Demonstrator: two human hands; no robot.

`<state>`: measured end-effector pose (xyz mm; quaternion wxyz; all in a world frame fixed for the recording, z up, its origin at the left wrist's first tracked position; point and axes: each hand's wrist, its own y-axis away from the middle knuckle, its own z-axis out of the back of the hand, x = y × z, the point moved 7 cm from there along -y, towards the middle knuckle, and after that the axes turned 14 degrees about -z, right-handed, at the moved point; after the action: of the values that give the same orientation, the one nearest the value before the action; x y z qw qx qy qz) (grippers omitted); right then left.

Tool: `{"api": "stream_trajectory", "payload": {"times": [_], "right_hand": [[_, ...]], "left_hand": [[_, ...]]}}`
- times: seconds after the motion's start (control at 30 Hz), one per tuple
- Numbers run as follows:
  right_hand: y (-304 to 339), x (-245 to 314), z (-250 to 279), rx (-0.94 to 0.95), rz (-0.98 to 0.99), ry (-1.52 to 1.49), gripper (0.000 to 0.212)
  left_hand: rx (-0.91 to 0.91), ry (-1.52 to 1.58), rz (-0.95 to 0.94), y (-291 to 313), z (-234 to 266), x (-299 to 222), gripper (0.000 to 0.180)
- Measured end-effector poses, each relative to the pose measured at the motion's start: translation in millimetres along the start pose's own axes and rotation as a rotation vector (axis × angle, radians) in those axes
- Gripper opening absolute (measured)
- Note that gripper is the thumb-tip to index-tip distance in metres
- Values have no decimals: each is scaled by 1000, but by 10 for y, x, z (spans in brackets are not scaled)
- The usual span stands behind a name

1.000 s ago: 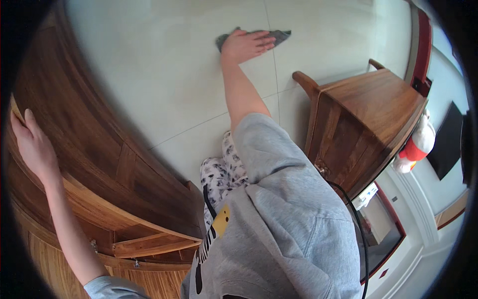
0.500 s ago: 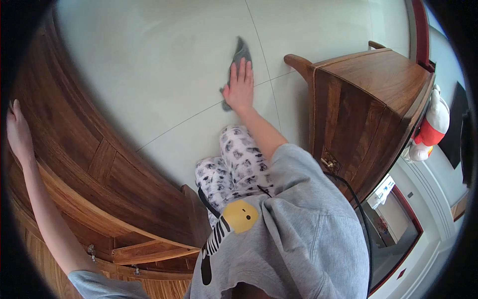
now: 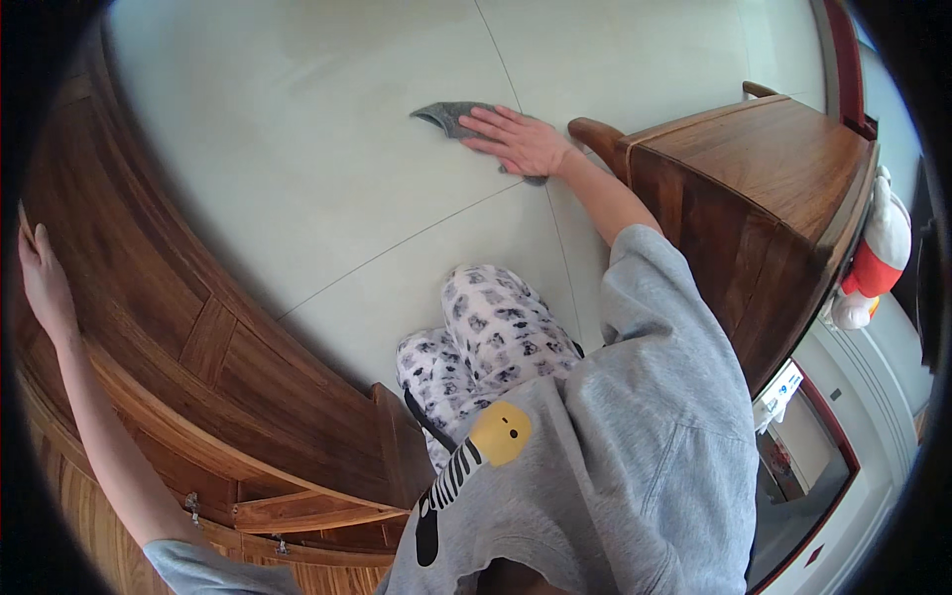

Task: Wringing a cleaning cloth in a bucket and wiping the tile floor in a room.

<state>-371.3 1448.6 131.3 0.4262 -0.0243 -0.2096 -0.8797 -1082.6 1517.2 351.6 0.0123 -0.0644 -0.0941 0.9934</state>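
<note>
A grey cloth (image 3: pixel 443 116) lies bunched on the pale tile floor (image 3: pixel 327 178). My right hand (image 3: pixel 518 142) presses flat on it with fingers stretched out to the left; part of the cloth shows beyond the fingertips and a bit by the wrist. Far to the left, my left hand (image 3: pixel 48 283) rests at the long wooden furniture piece (image 3: pixel 149 248), fingers extended along it and partly lost at the dark picture rim. Both arms are spread wide over my bent knees in patterned trousers (image 3: pixel 496 317).
A brown wooden cabinet (image 3: pixel 724 188) stands close on the right, its curved foot (image 3: pixel 595 134) near my right forearm. On top is a red and white plush toy (image 3: pixel 878 248). Below left, the wooden furniture shows an open section with metal fittings (image 3: pixel 192 508).
My right hand has swept the cloth to the right and turned, so its fingers now point left instead of away. My left hand has shifted only slightly.
</note>
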Motion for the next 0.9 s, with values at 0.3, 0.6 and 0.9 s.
{"api": "stream_trajectory", "payload": {"times": [0.3, 0.6, 0.9], "right_hand": [[399, 484, 208, -285, -1130, -497, 58], [-270, 133, -219, -127, -1262, -288, 65], [-1397, -1650, 341, -107, -1125, -90, 71]], "left_hand": [[38, -131, 210, -22, 53, -718, 64], [54, -3, 288, -15, 194, -959, 60], [-74, -91, 215, -189, 264, -1232, 51]]}}
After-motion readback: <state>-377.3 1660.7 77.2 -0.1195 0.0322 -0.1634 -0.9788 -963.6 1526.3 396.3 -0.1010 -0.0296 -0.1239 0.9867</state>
